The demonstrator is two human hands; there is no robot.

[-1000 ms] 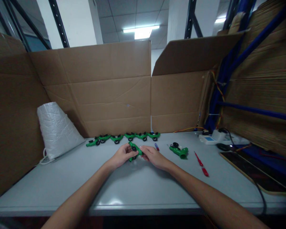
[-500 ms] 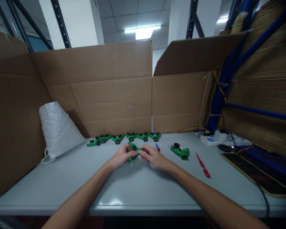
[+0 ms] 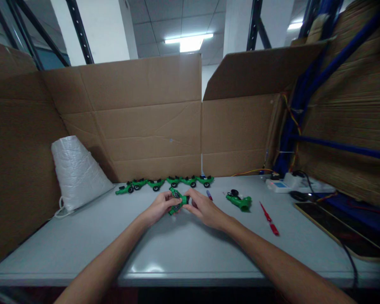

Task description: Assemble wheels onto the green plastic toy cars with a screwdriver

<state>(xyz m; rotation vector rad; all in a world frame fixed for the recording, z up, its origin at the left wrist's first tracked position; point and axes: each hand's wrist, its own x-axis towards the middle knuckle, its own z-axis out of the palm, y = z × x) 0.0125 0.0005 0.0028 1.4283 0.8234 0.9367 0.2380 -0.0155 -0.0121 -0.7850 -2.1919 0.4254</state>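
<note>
Now my left hand (image 3: pixel 158 207) and right hand (image 3: pixel 203 207) pinch the green toy car (image 3: pixel 177 201) between their fingers just above the table (image 3: pixel 164 249), its long axis tilted, upper end pointing away-left.

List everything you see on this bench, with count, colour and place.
toy in hand: 1, green, held between both hands
toy row: about 6, green with black wheels, along the cardboard
loose toy: 1, green, right of the hands
screwdriver: 1, red, right of the loose toy
pen: 1, blue and red, by the right hand
bag: 1, white, left
cardboard: brown, behind
table: 1, grey
left hand: 1
right hand: 1
</note>
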